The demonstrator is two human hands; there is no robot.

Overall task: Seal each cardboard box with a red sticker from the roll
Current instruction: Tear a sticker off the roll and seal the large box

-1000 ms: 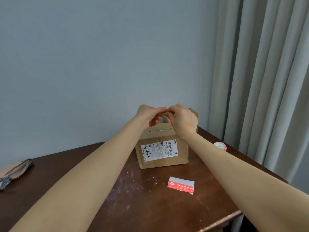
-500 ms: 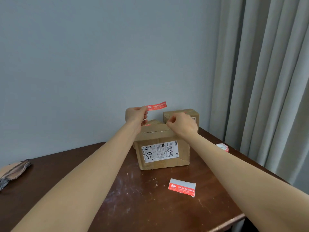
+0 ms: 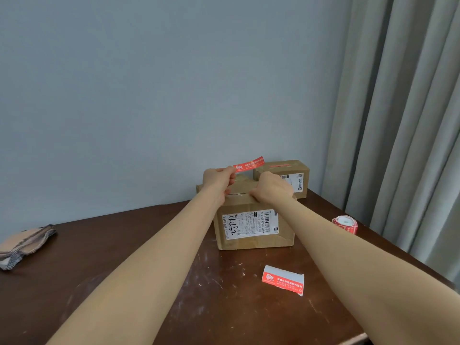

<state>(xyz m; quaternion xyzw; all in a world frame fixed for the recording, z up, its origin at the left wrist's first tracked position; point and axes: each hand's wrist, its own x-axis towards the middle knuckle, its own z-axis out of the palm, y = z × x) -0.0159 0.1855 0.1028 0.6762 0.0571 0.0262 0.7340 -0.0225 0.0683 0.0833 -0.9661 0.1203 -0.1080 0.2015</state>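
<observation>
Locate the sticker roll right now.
Head view, right side: the sticker roll sits on the table near the curtain, right of the labelled cardboard box and apart from it.
</observation>
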